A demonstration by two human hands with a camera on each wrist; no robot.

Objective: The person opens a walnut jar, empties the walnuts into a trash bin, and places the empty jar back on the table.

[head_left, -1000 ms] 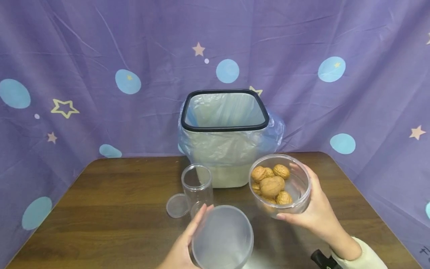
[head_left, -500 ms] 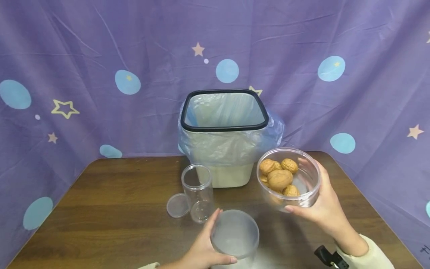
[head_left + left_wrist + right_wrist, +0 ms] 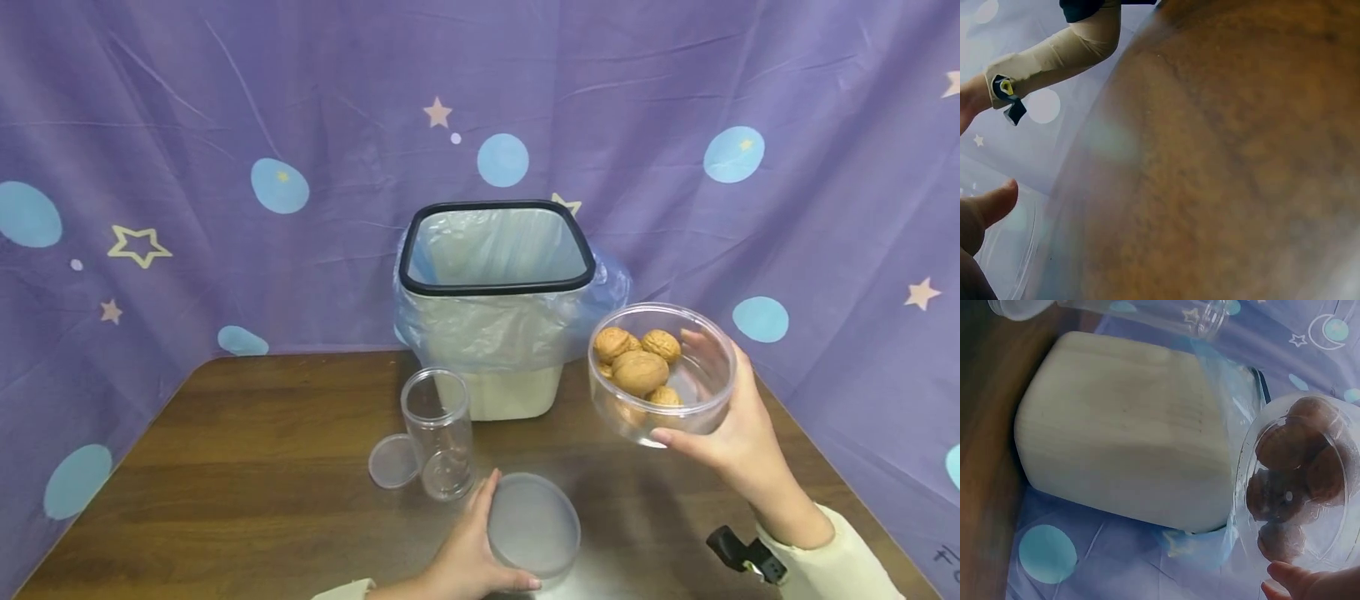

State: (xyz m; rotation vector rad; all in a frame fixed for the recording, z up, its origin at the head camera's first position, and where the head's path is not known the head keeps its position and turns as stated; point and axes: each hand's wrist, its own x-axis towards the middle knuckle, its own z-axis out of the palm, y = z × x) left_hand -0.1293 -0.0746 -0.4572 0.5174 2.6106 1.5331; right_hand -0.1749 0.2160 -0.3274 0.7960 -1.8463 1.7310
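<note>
My right hand (image 3: pixel 738 425) grips a round clear plastic tub (image 3: pixel 705 367) with several walnuts (image 3: pixel 640 372) in it, held above the table. The right wrist view shows the walnuts (image 3: pixel 1297 450) through the tub's base, with fingertips (image 3: pixel 1291 575) at its side. Low at the front, my left hand (image 3: pixel 468 550) holds a round frosted plastic lid (image 3: pixel 534 527) between thumb and fingers; whether anything lies beneath it I cannot tell. In the left wrist view, the left thumb (image 3: pixel 997 201) touches clear plastic. A tall clear jar (image 3: pixel 442 437) stands uncovered beside a small round lid (image 3: pixel 393 461).
Behind the jar stands a pale bin (image 3: pixel 517 396) with a black rim (image 3: pixel 495 289) and a bluish plastic liner. All stand on a brown wooden table (image 3: pixel 262 467). A purple patterned cloth (image 3: pixel 337 125) hangs behind it.
The right hand has raised the tub of walnuts and carried it to the right. The left hand has lowered the frosted lid, shifting it rightward. Jar, small lid and bin have stayed in place.
</note>
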